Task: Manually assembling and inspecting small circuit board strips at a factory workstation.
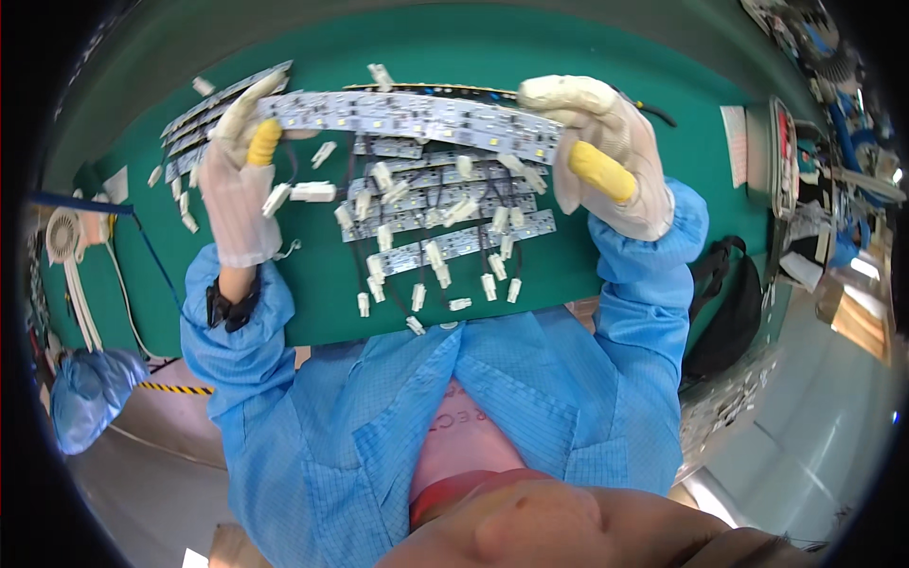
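Observation:
Between my two gloved hands I hold a long white LED circuit board strip (407, 115), its face with small components turned up. My left hand (248, 151), in a white glove with a yellow thumb cover, grips the strip's left end. At the right end my right hand (606, 156), gloved the same way, has its thumb and fingers closed on the board. Below the strip, several LED boards (454, 244) with short dark wires and white plugs lie in rows on the green mat (322, 312). White connectors hang close by my left wrist.
More LED boards (185, 142) are stacked at the left. A small white fan (64, 235) stands at the far left, near a blue bag (95, 398). On the right are a black strap pouch (729, 312), a metal-edged tray (781, 156) and a paper sheet (734, 142).

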A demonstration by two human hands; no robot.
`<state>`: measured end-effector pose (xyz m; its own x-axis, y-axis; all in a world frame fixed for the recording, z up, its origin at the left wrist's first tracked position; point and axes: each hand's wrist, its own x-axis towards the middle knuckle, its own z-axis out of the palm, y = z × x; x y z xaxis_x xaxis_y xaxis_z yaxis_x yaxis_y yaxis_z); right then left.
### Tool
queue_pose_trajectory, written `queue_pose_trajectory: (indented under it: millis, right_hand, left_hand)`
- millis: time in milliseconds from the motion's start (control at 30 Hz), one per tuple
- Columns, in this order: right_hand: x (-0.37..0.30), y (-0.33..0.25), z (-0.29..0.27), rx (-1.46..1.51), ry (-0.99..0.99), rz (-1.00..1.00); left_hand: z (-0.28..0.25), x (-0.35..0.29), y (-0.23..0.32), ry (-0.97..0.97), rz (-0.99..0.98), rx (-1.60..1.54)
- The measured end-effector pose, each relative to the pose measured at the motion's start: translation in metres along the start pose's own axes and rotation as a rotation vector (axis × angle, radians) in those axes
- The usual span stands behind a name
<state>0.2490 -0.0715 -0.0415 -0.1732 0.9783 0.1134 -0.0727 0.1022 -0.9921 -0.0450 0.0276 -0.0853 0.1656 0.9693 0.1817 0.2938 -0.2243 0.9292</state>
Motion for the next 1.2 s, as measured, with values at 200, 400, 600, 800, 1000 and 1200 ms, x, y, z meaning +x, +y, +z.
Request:
queue_pose_trajectory:
  millis: [200, 400, 600, 800, 1000, 1200]
  right_hand:
    - [0.003, 0.005, -0.001, -0.025, 0.069, -0.035]
    - [0.009, 0.013, -0.011, -0.381, 0.179, 0.099]
    - [0.007, 0.022, -0.012, -0.193, 0.238, 0.101]
    - [-0.001, 0.024, -0.017, 0.003, 0.128, 0.057]
    - [0.002, 0.017, -0.007, 0.015, 0.113, 0.02]
    - [0.004, 0.03, -0.022, 0.428, -0.03, 0.14]
  left_hand:
    - [0.004, -0.003, 0.02, -0.015, -0.079, 0.076]
    - [0.002, -0.017, 0.003, -0.2, 0.24, -0.481]
    - [-0.002, -0.008, -0.001, -0.242, 0.099, -0.348]
    - [-0.001, -0.007, 0.001, -0.06, 0.145, 0.121]
    - [0.0, -0.003, -0.009, -0.037, 0.167, 0.105]
    - [-0.003, -0.005, -0.003, -0.093, 0.27, 0.334]
